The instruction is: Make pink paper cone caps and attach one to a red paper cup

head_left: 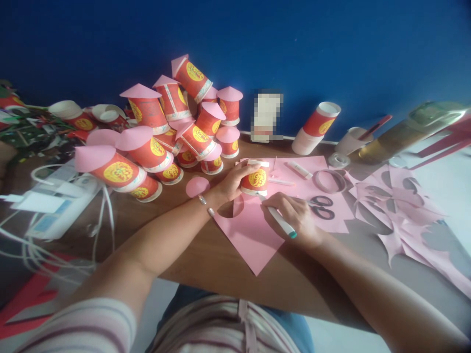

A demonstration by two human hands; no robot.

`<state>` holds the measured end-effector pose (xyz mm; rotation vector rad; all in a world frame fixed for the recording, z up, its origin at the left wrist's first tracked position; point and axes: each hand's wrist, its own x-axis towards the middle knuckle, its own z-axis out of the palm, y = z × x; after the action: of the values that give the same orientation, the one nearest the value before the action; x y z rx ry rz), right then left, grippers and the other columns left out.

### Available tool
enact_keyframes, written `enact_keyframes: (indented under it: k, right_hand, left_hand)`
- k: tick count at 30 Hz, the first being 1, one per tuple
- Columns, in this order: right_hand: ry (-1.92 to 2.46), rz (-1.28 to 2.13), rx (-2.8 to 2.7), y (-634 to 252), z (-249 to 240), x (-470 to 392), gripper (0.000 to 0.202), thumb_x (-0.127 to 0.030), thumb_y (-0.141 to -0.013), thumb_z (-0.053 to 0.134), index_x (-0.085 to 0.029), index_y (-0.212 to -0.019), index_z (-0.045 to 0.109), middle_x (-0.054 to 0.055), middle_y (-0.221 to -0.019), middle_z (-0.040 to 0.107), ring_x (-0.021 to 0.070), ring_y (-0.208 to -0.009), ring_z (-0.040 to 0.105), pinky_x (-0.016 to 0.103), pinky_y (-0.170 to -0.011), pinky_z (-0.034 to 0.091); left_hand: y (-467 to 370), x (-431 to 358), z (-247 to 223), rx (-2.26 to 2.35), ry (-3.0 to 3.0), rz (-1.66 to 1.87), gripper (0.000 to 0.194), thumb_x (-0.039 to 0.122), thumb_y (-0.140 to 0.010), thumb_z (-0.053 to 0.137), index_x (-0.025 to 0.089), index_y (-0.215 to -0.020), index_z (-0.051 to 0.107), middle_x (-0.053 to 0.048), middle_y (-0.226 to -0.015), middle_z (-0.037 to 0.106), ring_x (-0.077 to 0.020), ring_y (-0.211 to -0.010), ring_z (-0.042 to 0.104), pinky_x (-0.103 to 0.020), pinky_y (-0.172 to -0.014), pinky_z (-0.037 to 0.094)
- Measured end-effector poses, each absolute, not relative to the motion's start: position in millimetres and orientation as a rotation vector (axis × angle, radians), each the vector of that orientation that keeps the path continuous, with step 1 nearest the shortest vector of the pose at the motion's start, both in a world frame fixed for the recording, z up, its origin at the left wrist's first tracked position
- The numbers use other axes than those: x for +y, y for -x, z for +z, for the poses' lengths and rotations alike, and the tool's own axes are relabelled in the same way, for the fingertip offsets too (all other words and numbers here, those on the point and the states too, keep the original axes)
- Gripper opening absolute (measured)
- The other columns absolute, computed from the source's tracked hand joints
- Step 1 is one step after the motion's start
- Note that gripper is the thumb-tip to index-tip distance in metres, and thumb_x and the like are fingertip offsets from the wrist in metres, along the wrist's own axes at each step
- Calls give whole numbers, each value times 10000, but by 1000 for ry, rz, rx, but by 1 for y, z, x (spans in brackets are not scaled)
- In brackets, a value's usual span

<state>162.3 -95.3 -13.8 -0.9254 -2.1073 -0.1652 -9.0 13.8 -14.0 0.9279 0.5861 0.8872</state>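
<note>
Behind, blue wall (pixel 235 44); below, brown table (pixel 206 260).

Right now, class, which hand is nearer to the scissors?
Right. The right hand, holding a marker, is just left of the scissors; the left hand, on the red cup, is farther left.

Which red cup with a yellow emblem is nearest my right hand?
The one in your left hand, by the near end of the marker. It has no pink cone, unlike the cups heaped to its left, and it alone is held.
</note>
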Motion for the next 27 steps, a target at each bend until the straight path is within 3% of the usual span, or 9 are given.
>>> enact_keyframes:
  k: [8,15,18,23,27]
  right_hand:
    - [962,-216,-2063,-162,-10,-97,122,-90,-936,601,-206,-970,586,-22,-729,649,100,-575,574,238,-526,409]
    - [891,-131,-2074,-160,-6,-99,146,-75,-927,620,-206,-983,587,-14,-735,654,106,-566,581,246,-526,433]
    - [849,-111,-2075,-162,-7,-98,188,-57,-905,657,-195,-1023,603,15,-783,680,132,-623,626,261,-563,488]
    - [782,-102,-2010,-161,-5,-95,253,-47,-885,673,-199,-1080,620,63,-859,721,205,-786,716,344,-695,607]
    - [773,-80,-1995,-159,-1,-92,248,-34,-886,672,-190,-1073,624,106,-921,747,246,-897,758,400,-772,642]
  left_hand:
    - [9,16,-16,550,-893,876,354,415,-779,838,163,-1008,743,-64,-1010,732,-211,-959,683,-340,-861,543]
    - [11,17,-19,554,-903,892,276,417,-813,807,199,-972,749,-58,-994,745,-231,-959,684,-350,-835,549]
    - [11,21,-24,511,-887,901,284,410,-805,810,196,-985,759,-49,-961,749,-237,-955,681,-354,-840,543]
    - [11,25,-25,451,-873,889,412,428,-810,796,171,-1132,766,-100,-1124,762,-265,-1052,687,-351,-866,542]
    - [9,26,-23,411,-812,901,401,403,-828,785,164,-1149,754,-109,-1147,752,-260,-1075,686,-347,-883,528]
